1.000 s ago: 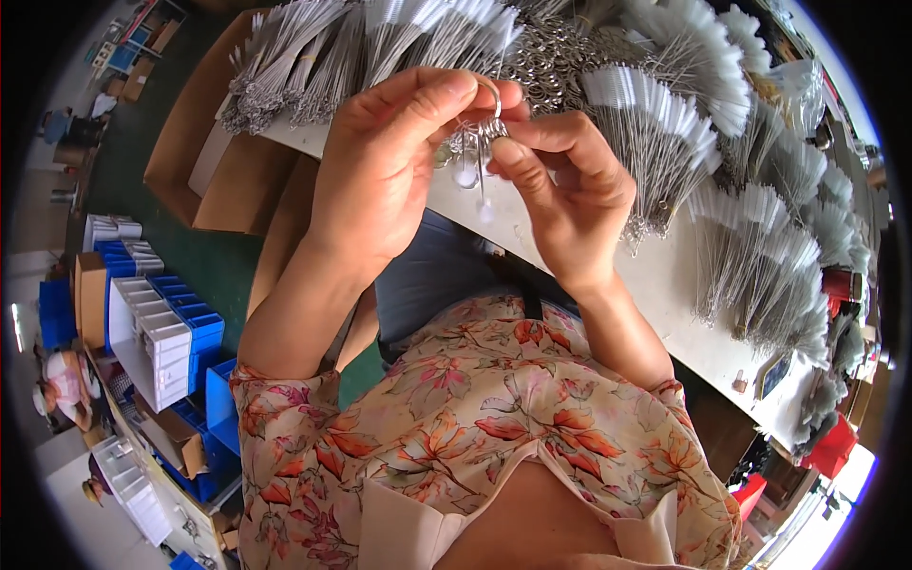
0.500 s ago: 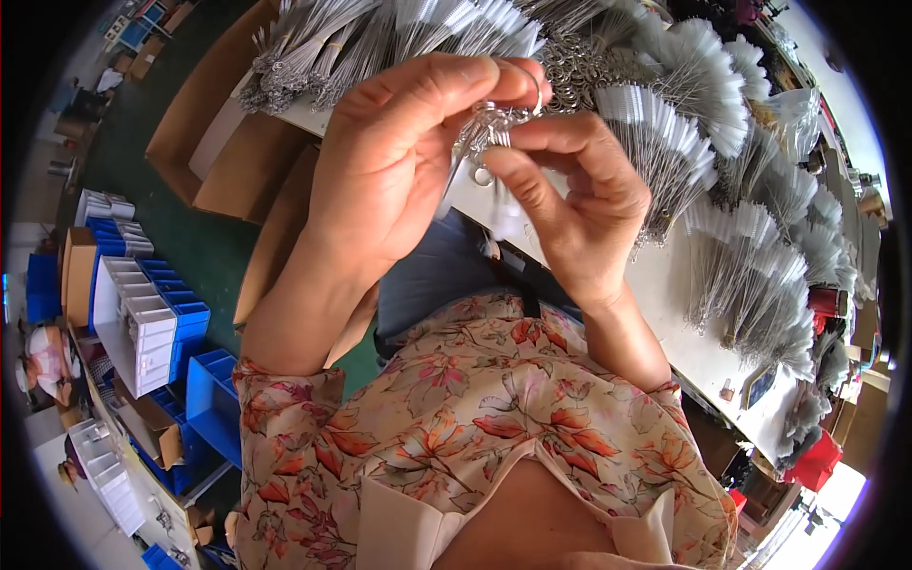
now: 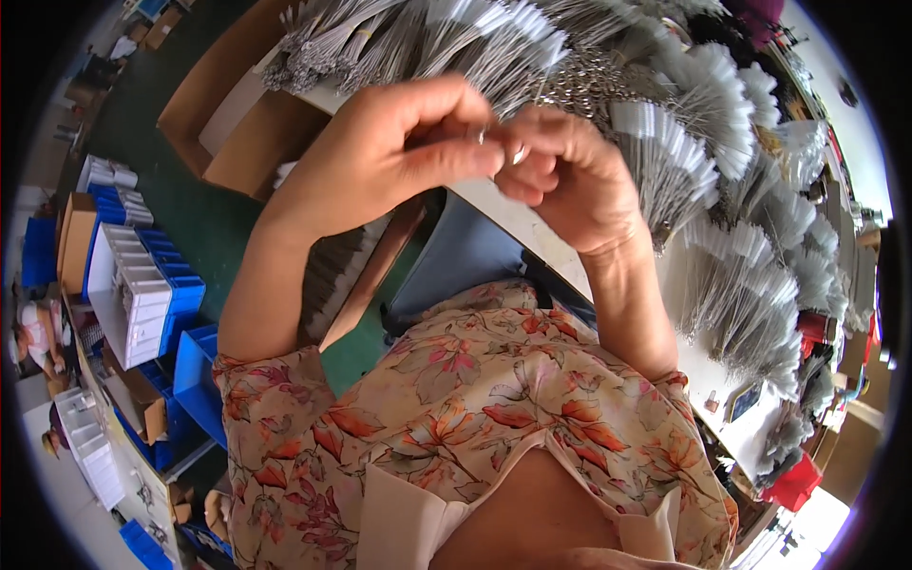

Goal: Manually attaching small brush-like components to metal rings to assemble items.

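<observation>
My left hand [image 3: 404, 142] and my right hand [image 3: 575, 185] meet fingertip to fingertip above the near edge of the table. Both are closed in a pinch, with the right fingers curled and smeared by motion. Between them glints a small metal ring [image 3: 518, 154], mostly covered by the fingers. Just beyond lies a heap of metal rings [image 3: 603, 81]. Bundles of thin wire brushes [image 3: 660, 157] with pale bristle ends lie to the right of my right hand, and more wire-brush bundles [image 3: 427, 43] lie beyond my left hand.
A cardboard box [image 3: 261, 138] stands open left of the table [image 3: 518, 223]. Below my left forearm, another carton [image 3: 366, 285] holds what look like brushes. Blue and white bins [image 3: 142, 294] stand farther left; a red thing [image 3: 793, 483] is at lower right.
The small wire bundle on a ring that was in my hands no longer shows between them. Both hands have come closer together, and the left has turned over, fingers now pointing right.
</observation>
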Tool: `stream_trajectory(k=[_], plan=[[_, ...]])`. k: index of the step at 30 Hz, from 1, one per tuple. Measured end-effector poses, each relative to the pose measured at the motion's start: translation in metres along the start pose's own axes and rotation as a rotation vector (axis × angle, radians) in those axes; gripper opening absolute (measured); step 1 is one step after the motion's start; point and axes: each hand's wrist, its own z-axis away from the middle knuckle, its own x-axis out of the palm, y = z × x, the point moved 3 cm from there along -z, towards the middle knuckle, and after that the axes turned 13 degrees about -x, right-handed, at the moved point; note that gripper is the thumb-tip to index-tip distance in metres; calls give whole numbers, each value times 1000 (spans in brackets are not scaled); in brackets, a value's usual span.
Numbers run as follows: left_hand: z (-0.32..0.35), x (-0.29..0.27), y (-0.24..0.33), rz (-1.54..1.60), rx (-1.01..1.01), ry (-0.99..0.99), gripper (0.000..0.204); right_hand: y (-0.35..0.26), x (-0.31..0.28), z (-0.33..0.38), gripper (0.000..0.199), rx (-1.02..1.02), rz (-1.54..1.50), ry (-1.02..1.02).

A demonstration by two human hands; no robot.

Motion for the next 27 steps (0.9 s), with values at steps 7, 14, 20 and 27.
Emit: stream_trajectory(k=[7, 14, 20, 27], plan=[[79, 16, -172, -325, -404, 2, 17, 49, -47, 31, 18, 416, 692, -121], [70, 45, -317, -425, -494, -41, 21, 46, -98, 58, 17, 465, 514, 335], [61, 24, -447, -901, -256, 432, 26, 38, -93, 54, 17, 385, 538, 393], [171, -7, -467, -183, -587, 990, 28, 7, -108, 74, 16, 358, 600, 332]])
